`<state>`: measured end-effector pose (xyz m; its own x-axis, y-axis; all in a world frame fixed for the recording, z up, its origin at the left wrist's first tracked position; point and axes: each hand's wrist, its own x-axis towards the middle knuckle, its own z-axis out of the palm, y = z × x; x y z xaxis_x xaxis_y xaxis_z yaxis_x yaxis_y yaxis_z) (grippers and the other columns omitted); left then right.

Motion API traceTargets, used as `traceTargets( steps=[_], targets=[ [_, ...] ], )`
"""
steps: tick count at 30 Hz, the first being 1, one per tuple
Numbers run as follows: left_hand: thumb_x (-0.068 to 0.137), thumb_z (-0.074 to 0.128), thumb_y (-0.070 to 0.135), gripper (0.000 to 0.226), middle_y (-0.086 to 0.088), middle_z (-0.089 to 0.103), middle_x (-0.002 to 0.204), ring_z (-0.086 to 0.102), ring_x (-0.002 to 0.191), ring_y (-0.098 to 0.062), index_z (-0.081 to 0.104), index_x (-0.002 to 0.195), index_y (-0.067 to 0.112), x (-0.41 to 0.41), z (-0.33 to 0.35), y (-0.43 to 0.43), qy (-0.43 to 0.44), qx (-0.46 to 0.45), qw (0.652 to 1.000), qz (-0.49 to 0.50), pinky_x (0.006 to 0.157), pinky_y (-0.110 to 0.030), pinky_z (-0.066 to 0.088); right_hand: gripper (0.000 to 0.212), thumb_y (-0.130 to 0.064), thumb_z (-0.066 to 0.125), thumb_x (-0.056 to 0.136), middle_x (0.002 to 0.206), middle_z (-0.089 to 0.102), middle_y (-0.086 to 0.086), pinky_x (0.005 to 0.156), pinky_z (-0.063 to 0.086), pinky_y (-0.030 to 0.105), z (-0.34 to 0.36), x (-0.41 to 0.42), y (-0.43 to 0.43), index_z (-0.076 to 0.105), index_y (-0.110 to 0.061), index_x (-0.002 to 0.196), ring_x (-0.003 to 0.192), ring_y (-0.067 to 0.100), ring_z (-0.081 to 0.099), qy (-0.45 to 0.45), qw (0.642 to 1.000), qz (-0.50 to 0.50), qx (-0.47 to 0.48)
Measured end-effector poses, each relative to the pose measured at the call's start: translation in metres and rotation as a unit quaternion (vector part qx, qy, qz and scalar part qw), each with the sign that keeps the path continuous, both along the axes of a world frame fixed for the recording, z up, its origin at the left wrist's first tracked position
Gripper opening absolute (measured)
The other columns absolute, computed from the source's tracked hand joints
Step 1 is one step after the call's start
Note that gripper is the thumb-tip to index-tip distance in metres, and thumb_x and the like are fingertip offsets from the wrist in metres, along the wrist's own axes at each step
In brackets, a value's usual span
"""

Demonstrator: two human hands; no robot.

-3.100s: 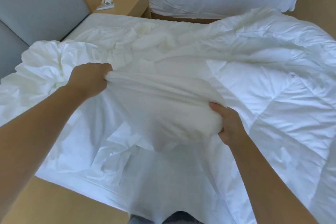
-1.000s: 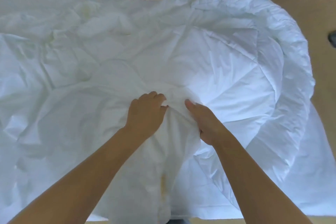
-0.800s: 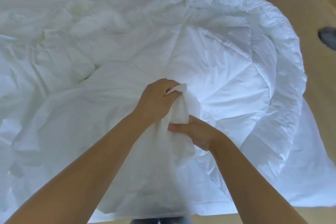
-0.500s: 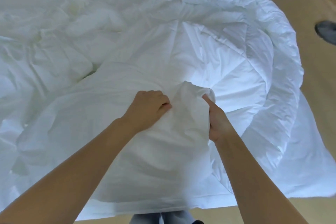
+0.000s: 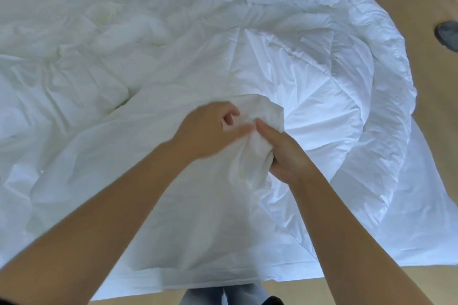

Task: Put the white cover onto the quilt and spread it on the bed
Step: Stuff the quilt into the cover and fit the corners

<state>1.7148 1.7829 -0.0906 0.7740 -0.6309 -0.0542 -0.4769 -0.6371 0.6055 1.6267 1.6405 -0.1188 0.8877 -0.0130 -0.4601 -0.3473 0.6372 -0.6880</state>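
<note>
Over puffy quilt [image 5: 304, 69], left hand [image 5: 210, 131], right hand [image 5: 285, 153], grips clenching bunched thin cover [image 5: 250, 156]

Both forearms [image 5: 104, 215] are bare up to the frame's lower edge, with no sleeve in view. The left hand [image 5: 210, 129] is motion-blurred; the right hand [image 5: 285, 153] is sharp. Pale blue-grey trousers [image 5: 205, 296] show at bottom centre.
</note>
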Motion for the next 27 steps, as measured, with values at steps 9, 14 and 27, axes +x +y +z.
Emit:
traceTargets(
  steps=[9,14,27],
  targets=[
    [0.094,0.054,0.020,0.025,0.006,0.049,0.062,0.042,0.056,-0.004,0.059,0.072,0.008,0.017,-0.006,-0.017,0.068,-0.117,0.983,0.122,0.056,-0.012,0.034,0.077,-0.022,0.092,0.046,0.107,0.069,0.008,0.081,0.055,0.033,-0.004,0.003,-0.013,0.061,-0.010,0.116,0.103,0.023,0.065,-0.019,0.991,0.129,-0.042],
    [0.101,0.042,0.025,0.042,0.006,0.037,0.059,0.037,0.056,-0.011,0.030,0.061,0.020,0.041,-0.002,-0.033,0.000,-0.077,0.993,0.093,0.055,-0.020,0.031,0.043,-0.004,0.071,0.062,0.103,0.070,0.011,0.086,0.055,0.038,-0.006,0.012,-0.013,0.065,-0.006,0.105,0.097,0.026,0.067,0.029,0.986,0.145,-0.075],
    [0.102,0.033,0.033,0.034,0.003,0.037,0.060,0.043,0.064,-0.025,0.034,0.075,0.013,0.049,-0.030,-0.026,-0.082,0.062,0.994,0.022,0.060,-0.035,0.028,0.027,-0.024,0.060,0.080,0.086,0.072,0.004,0.068,0.056,0.028,-0.014,0.018,-0.001,0.066,-0.011,0.103,0.080,0.017,0.069,0.038,0.998,0.034,0.036]
  ],
)
